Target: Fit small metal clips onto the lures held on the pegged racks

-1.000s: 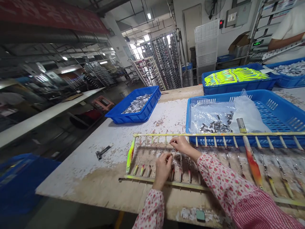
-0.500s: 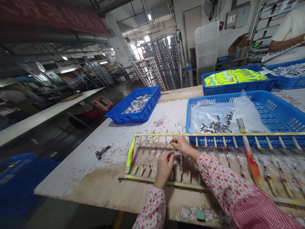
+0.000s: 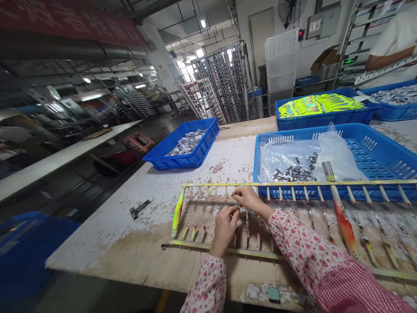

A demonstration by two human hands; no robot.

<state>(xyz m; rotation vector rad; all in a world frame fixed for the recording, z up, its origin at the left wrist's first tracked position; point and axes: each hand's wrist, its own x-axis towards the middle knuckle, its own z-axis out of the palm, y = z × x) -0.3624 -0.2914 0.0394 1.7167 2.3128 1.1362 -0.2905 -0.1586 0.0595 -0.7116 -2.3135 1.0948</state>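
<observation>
A long paint-stained rack (image 3: 208,246) lies on the table, with short pegs along both of its rails. Several thin metal pieces (image 3: 246,219) stretch between the pegs to the right of my hands. Inside the left part of the rack, my left hand (image 3: 224,228) has thumb and fingers pinched together above the near rail. Just beyond it, my right hand (image 3: 249,198) pinches close under the far rail, beside its pegs. Whatever is between the fingertips of either hand is too small or hidden to make out.
Behind the rack stands a blue basket (image 3: 384,134) with a plastic bag of dark metal parts (image 3: 295,171). Other blue trays hold small silvery pieces (image 3: 189,141) and bright yellow pieces (image 3: 321,104). A metal tool (image 3: 139,209) lies left. A co-worker's arm (image 3: 389,61) shows far right.
The view has shifted very slightly. Both hands stay pinched at the same places in the rack, with hardly any visible movement.
</observation>
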